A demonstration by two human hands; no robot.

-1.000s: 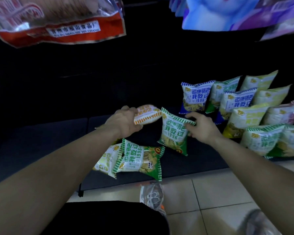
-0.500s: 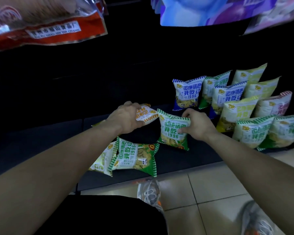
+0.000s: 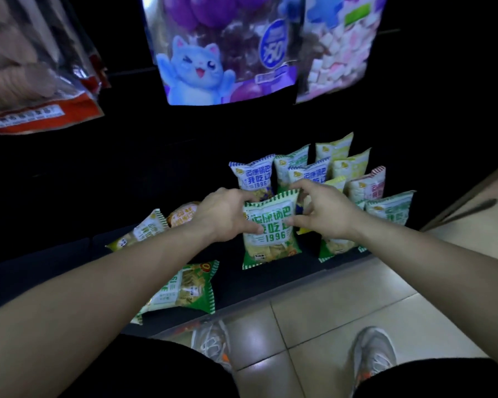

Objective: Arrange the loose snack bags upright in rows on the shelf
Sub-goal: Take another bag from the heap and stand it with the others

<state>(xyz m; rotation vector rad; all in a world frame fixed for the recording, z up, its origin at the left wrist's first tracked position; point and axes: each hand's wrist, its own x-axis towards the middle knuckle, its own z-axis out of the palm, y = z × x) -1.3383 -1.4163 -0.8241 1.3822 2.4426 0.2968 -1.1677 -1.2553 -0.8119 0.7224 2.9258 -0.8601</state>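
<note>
A green-and-white snack bag (image 3: 270, 239) stands upright near the front of the low black shelf (image 3: 69, 254). My left hand (image 3: 224, 216) grips its left edge and my right hand (image 3: 325, 211) pinches its top right corner and side. Behind and to the right, rows of upright bags stand: a blue one (image 3: 253, 176), yellow ones (image 3: 348, 165), a pink one (image 3: 368, 185) and green ones (image 3: 391, 208). Loose bags lie to the left: an orange one (image 3: 181, 215), a yellow-green one (image 3: 147, 229), and a green one (image 3: 184, 288) flat at the shelf front under my left forearm.
Large hanging bags fill the top: a red-bottomed one (image 3: 41, 116), a purple cat bag (image 3: 219, 53) and a marshmallow bag (image 3: 337, 47). The tiled floor (image 3: 328, 311) lies in front of the shelf, with my two grey shoes (image 3: 371, 357) on it.
My left hand let go of the orange bag, which now lies on the shelf, and moved right onto the green bag. The green bag shifted right toward the rows, held by both hands.
</note>
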